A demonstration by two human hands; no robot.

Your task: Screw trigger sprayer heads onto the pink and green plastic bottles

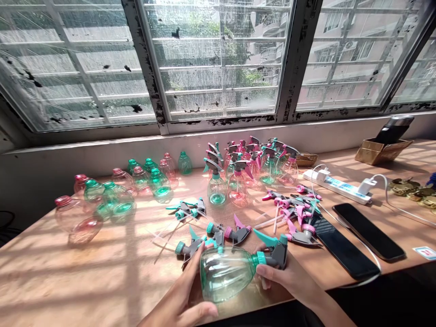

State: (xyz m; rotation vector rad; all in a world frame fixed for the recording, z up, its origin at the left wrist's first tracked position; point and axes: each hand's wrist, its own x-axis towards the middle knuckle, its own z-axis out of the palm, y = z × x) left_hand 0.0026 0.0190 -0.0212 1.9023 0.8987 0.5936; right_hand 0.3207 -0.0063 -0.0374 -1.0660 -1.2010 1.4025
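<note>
A clear green spray bottle (pixel 226 274) lies on its side between my hands, low over the table's front edge. My left hand (pixel 187 286) is curved round its base, thumb apart below and fingertips partly hidden behind it. The teal collar and grey spray head (pixel 277 254) are at the bottle's neck, where my right hand (pixel 282 272) grips with thumb and fingers. Just beyond lie loose teal trigger heads (pixel 190 245) and a pink one (pixel 238 232). More pink trigger heads (pixel 301 213) with straws are piled to the right.
Several bottles without heads, green (pixel 160 184) and pink (pixel 78 220), stand at left. Bottles with spray heads (pixel 216 186) cluster by the window wall. Two phones (pixel 369 231), a power strip (pixel 337 186) with white cables and a cardboard box (pixel 381 150) occupy the right side.
</note>
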